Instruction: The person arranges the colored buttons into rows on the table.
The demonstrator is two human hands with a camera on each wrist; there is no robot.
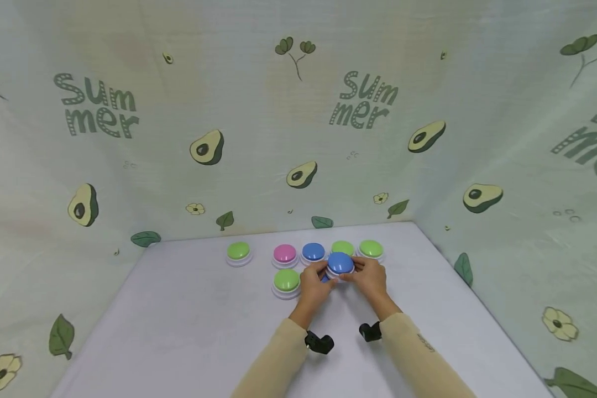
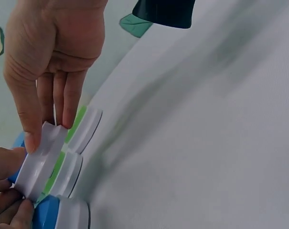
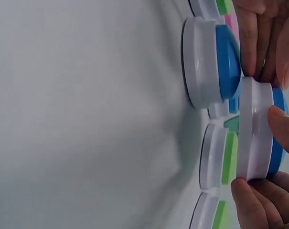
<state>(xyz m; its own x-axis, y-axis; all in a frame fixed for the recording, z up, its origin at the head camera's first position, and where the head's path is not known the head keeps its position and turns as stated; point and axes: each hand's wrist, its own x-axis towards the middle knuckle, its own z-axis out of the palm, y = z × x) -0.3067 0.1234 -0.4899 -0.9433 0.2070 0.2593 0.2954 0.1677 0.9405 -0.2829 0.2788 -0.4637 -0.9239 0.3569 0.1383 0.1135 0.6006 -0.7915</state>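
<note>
Both hands hold a blue push button (image 1: 340,262) with a round white base, raised above the table. My left hand (image 1: 314,283) pinches its left side with thumb and fingers, while my right hand (image 1: 372,276) pinches the right side. In the right wrist view the white base of the held button (image 3: 255,129) is tilted on edge between the fingertips. Beneath it, another blue button (image 3: 228,62) sits on the table, mostly hidden by the hands in the head view. A green button (image 1: 286,280) stands just left of my left hand.
Behind the hands a row runs along the table (image 1: 194,331): a green button (image 1: 238,250), a pink one (image 1: 284,253), a blue one (image 1: 313,251), and two more green ones (image 1: 371,248). A printed cloth backdrop (image 1: 249,110) rises behind the table's far edge.
</note>
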